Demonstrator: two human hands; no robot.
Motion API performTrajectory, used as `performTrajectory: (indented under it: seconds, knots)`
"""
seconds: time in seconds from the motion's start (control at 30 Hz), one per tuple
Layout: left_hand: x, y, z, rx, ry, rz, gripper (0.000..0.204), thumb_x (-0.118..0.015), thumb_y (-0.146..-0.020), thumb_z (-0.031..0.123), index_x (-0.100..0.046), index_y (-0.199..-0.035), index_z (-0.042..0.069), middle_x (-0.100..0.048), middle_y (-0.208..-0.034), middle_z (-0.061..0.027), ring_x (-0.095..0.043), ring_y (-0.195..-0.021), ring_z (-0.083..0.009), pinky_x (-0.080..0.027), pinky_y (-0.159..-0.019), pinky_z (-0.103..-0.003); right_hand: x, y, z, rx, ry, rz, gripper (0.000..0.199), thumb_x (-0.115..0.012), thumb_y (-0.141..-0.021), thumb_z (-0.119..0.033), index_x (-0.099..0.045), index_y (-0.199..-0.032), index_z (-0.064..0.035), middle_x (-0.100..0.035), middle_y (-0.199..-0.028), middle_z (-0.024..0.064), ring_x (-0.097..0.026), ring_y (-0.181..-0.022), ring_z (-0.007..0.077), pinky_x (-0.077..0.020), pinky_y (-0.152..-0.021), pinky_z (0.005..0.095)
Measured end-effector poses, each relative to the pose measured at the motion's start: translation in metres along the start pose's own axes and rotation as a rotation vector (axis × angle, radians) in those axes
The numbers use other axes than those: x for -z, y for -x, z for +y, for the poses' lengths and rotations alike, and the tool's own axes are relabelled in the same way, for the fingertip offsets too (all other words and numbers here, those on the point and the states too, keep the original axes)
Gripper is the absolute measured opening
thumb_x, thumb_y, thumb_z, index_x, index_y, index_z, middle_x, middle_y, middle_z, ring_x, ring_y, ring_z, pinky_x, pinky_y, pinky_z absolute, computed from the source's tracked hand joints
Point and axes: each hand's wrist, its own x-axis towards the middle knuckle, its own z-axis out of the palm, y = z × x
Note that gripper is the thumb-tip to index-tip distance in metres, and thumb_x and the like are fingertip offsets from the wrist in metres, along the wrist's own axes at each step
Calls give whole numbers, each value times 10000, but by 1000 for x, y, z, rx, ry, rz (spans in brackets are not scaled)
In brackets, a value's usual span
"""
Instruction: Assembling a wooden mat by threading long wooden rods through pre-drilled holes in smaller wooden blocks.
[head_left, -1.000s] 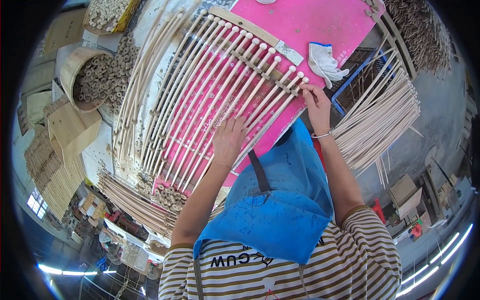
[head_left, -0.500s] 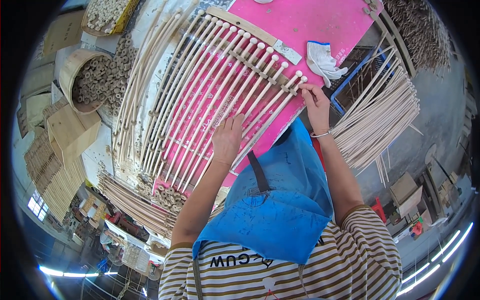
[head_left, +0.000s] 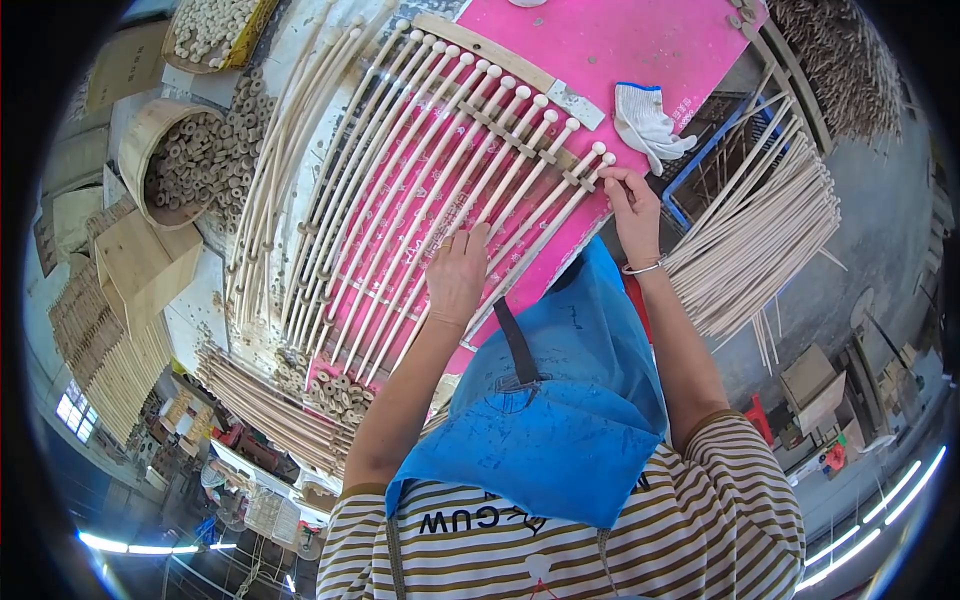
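Observation:
A row of pale wooden sticks [head_left: 415,215], each topped with a round white ball, lies slanting across a pink board [head_left: 590,30]. Near their ball ends they pass through a notched wooden rack [head_left: 525,148]. My left hand [head_left: 458,275] rests over the sticks, its curled fingers closed on one partway down its length; the thumb is mostly hidden. At the right end of the row, my right hand [head_left: 634,207] pinches the last stick just below its ball [head_left: 607,159]. Small brown rings sit on the lower parts of the left-hand sticks.
A white work glove [head_left: 650,125] lies right of the rack. Bundled bare sticks [head_left: 755,240] stand beyond my right arm, by a blue crate frame [head_left: 680,205]. Leftward are a tipped tub [head_left: 150,150] of brown rings and a yellow-edged tray [head_left: 245,35] of white balls. A blue apron [head_left: 540,420] covers my front.
The stick under my left fingers has slid very slightly up and to the right, with that hand. My right hand stays in place.

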Motion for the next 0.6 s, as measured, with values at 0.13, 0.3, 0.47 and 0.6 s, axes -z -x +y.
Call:
performTrajectory:
  seconds: [0.13,0.3,0.47,0.6]
  knots:
    - [1,-2,0,12,22,-2,365,-720,-875,165,-640,-1231,151,-636,-959,-91,-674,-843,-281,-570,-703,-412,0,-1,0,-11,-12,-5,140,-649,-974,-71,-720,-1083,-21,-660,-917,7,-544,-737,70,-461,-678,236]
    - [7,-14,-4,-28,32,123,353,-721,-884,207,-639,-1217,121,-650,-1002,-78,-672,-944,-280,-574,-797,-400,0,-1,-1,-13,-18,-13,139,-650,-975,-74,-722,-1084,-25,-649,-903,-1,-523,-713,59,-445,-649,232]
    - [3,-17,-7,16,6,68,314,-696,-907,182,-651,-1213,130,-669,-1032,-85,-684,-969,-282,-590,-773,-387,-2,-2,-1,8,-5,-17,140,-646,-977,-69,-720,-1087,-23,-643,-902,-14,-505,-694,47,-432,-630,223]
    - [0,-20,-9,-32,-26,103,292,-688,-904,149,-663,-1195,138,-669,-1006,-86,-697,-905,-280,-594,-760,-386,-2,-2,-3,-27,-51,-14,141,-644,-976,-60,-715,-1089,-16,-636,-893,-18,-502,-697,45,-430,-630,221]
